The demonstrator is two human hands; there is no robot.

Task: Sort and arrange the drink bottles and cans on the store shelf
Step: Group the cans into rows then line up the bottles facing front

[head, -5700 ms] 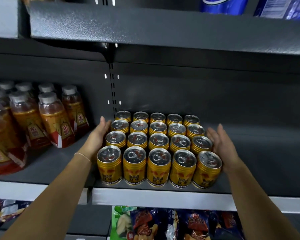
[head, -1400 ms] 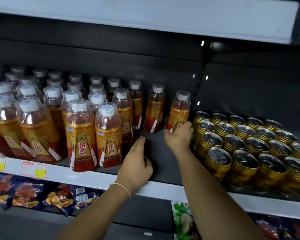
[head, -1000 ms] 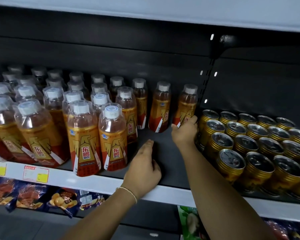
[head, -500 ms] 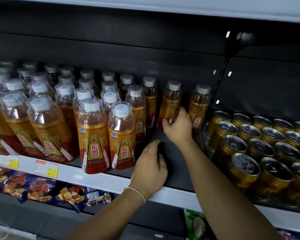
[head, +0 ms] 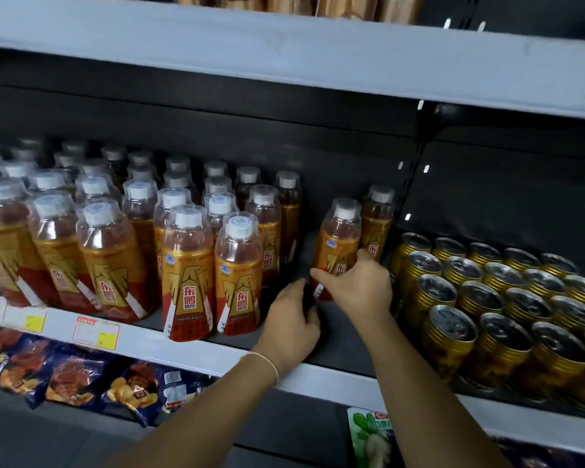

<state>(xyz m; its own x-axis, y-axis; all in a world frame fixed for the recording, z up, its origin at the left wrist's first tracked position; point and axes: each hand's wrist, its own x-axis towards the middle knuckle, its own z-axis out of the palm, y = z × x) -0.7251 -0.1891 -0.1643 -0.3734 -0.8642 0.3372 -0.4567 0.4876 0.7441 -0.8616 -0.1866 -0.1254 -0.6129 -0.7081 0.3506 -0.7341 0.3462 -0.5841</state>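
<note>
bottle (head: 339, 244) in right hand (head: 360, 285)

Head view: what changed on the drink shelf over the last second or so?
The right hand shifted from the end amber plastic bottle beside the gold metal cans to the neighbouring amber bottle, took it in its grip and drew it forward from the back row. The left hand stays resting on the dark shelf floor; cans unmoved.

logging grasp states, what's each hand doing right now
Left hand: open, resting on the dark metal shelf, holding nothing.
Right hand: closed, gripping the orange-labelled clear plastic bottle.
</note>
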